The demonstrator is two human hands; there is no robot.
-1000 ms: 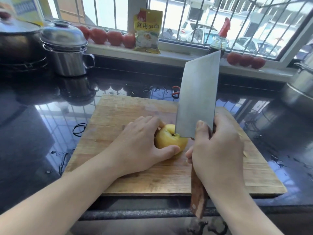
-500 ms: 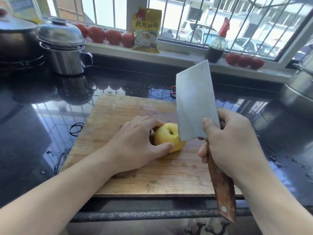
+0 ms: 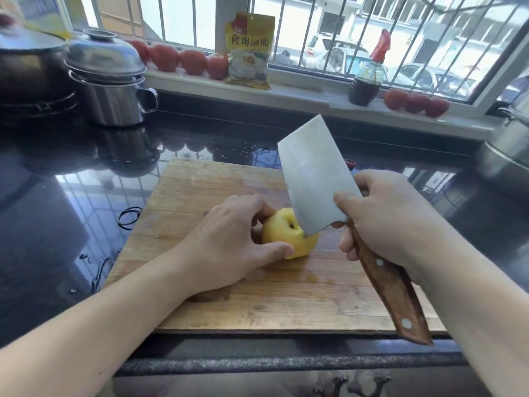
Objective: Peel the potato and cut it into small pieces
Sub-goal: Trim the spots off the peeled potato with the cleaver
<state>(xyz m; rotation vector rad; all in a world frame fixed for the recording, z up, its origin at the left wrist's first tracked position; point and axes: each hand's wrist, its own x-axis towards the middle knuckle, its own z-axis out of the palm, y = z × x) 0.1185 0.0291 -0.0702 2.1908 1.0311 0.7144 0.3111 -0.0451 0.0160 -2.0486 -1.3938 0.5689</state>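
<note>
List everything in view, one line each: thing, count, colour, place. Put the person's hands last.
potato: 1, yellow, peeled, on the board, centre
cutting board: 1, light wood, on the dark counter
cleaver: 1, steel blade, brown wooden handle, tilted over the potato
steel pot: 1, silver, lidded, counter back left
dark pot: 1, far left
steel pots: silver, right edge, count unclear
tomatoes: at least 7, red, windowsill
packet: 1, yellow, windowsill
sauce bottle: 1, dark, red cap, windowsill
rubber band: 1, black, left of board
left hand: steadying the potato
right hand: gripping the cleaver
</note>
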